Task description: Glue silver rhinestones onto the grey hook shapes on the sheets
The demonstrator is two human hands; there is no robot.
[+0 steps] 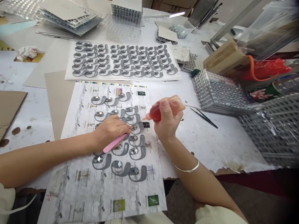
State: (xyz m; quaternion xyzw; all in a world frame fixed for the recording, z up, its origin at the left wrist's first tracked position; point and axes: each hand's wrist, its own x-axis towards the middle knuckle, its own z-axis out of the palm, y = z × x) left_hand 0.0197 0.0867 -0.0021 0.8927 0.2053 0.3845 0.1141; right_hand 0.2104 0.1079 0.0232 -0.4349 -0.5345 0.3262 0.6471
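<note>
My left hand (112, 132) is closed around a slim pink flat-handled tool (115, 143) that looks like tweezers. It rests over a printed paper sheet (105, 199) with rows of grey hook-shaped earphone shells (139, 174), each with a round part at one end. In my right hand (167, 123), wrapped by the fingers, is a soft clear squeeze bottle (155, 112) of reddish liquid. Its thin nozzle points left and down, close to a shell (140, 127) by my left fingertips. Whether nozzle and shell touch, I cannot tell. My left hand covers some shells.
Behind lies another sheet (174, 76) filled with rows of similar grey shells. Black tweezers (205, 118) lie to the right, near stacked perforated trays (217, 90). A cardboard piece (10, 109) sits at the left, and crumpled tissue (28, 52) beyond it.
</note>
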